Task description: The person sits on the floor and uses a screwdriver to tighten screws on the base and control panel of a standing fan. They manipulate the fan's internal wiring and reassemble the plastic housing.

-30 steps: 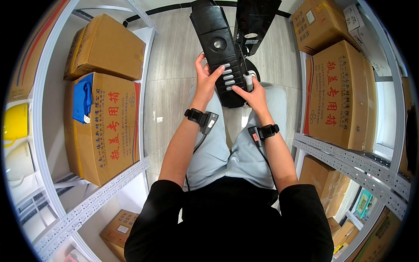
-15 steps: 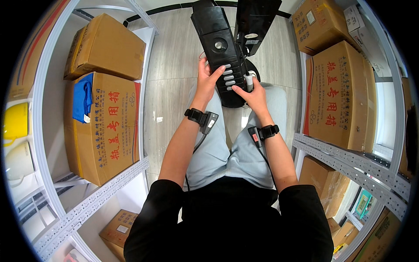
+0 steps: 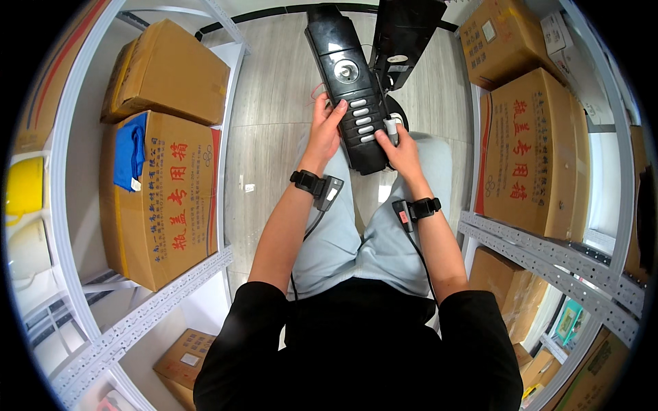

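A long black control panel [image 3: 356, 79] with a round silver knob and a column of several oval grey buttons lies tilted between my hands, above my knees. My left hand [image 3: 325, 130] grips its left edge, thumb on the face beside the top buttons. On the right edge, near the lower end, my right hand [image 3: 403, 151] closes round the panel, thumb against its side. Just beyond that thumb, a grey-white cylindrical piece [image 3: 391, 127] points up. Behind the panel stands a glossy black upright part [image 3: 406, 41] with a white oval label. The fingers under the panel are hidden.
Metal shelving frames both sides. Cardboard boxes [image 3: 164, 198] fill the left shelf, with a blue cloth [image 3: 130, 152] on one; more cardboard boxes [image 3: 524, 154] sit on the right. Yellow [image 3: 26, 186] and white containers stand at far left. Cables run from both wrist devices.
The panel has turned slightly in my hands, its face showing more and its lower end shifted a little right. My left thumb has slid up off the buttons' left end.
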{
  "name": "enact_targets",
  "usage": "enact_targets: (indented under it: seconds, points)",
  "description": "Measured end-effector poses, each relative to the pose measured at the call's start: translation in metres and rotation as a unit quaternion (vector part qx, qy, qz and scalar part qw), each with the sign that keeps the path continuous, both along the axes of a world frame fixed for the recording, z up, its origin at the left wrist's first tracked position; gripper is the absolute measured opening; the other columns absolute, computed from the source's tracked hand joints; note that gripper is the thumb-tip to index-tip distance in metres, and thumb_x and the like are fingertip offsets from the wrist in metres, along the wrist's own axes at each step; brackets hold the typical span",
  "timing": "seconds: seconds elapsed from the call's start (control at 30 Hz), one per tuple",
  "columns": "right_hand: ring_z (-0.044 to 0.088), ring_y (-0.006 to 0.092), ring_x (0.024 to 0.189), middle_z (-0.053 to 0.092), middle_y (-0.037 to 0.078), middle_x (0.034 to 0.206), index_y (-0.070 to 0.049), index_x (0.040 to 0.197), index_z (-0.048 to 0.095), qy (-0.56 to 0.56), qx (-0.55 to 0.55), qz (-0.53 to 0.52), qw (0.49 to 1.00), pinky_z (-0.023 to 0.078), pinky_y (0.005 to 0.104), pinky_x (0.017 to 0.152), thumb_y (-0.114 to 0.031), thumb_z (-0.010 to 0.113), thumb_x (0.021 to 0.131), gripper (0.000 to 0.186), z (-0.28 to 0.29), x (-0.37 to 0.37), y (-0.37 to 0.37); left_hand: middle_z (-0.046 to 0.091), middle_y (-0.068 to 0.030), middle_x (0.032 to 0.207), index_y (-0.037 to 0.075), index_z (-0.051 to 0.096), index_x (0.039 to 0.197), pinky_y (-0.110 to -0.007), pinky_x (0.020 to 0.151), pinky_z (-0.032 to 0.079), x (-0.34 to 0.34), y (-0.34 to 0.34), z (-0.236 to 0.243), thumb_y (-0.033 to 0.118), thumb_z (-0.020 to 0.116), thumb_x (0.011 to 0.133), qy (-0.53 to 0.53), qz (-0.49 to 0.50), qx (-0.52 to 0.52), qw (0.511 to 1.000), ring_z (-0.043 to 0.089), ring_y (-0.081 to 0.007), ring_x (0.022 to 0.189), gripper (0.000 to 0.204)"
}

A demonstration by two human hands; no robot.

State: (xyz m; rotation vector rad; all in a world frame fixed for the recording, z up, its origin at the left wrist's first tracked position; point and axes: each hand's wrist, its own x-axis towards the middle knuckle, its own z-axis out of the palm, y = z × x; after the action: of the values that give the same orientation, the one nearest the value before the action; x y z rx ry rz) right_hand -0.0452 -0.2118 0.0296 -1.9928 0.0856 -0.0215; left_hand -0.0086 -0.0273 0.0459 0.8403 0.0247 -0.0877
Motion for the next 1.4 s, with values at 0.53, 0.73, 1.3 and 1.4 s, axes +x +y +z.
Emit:
enact_targets:
  seconds: [0.53, 0.73, 1.3, 1.4]
  points:
    - [0.059, 0.0373, 0.080, 0.057, 0.018, 0.092, 0.000, 0.101, 0.056, -0.115, -0.171, 0.112, 0.972, 0.048, 0.0421, 0.068, -0.021, 0.066, 0.085, 0.028, 0.082, -0.019, 0.063, 0.051, -0.0059, 0.119, 0.012, 0.033, 0.126, -0.036, 0.090, 0.048, 0.000, 0.005, -0.013, 0.038, 0.051, 0.097, -0.057, 0.006, -0.056, 0.997, 0.054, -0.0161, 0.107, 0.043]
    - [0.058, 0.0358, 0.081, 0.056, 0.016, 0.092, -0.002, 0.103, 0.055, -0.130, -0.179, 0.136, 0.966, 0.048, 0.0424, 0.068, -0.018, 0.072, 0.078, 0.034, 0.078, -0.027, 0.064, 0.052, -0.0046, 0.116, 0.010, 0.040, 0.119, -0.030, 0.089, 0.046, -0.002, 0.007, -0.002, 0.025, 0.054, 0.097, 0.002, 0.014, -0.008, 1.000, 0.054, -0.0135, 0.103, 0.030]
    - [0.061, 0.0199, 0.065, 0.061, 0.009, 0.081, -0.005, 0.094, 0.068, -0.255, -0.129, 0.059, 0.957, 0.048, 0.0301, 0.058, -0.011, 0.066, 0.085, 0.011, 0.098, 0.043, 0.047, 0.059, -0.0044, 0.116, 0.009, 0.047, 0.126, -0.032, 0.089, 0.049, 0.002, 0.005, -0.011, 0.038, 0.038, 0.102, 0.017, -0.019, -0.074, 0.997, 0.059, -0.0148, 0.104, 0.038]
    - [0.062, 0.0225, 0.065, 0.062, 0.009, 0.082, -0.005, 0.094, 0.068, -0.282, -0.175, 0.052, 0.942, 0.049, 0.0318, 0.059, -0.013, 0.066, 0.085, 0.012, 0.101, 0.060, 0.057, 0.057, -0.0013, 0.115, 0.009, 0.047, 0.123, -0.029, 0.089, 0.047, -0.001, 0.005, -0.004, 0.036, 0.039, 0.102, 0.009, -0.029, -0.064, 0.997, 0.057, -0.0114, 0.104, 0.035]
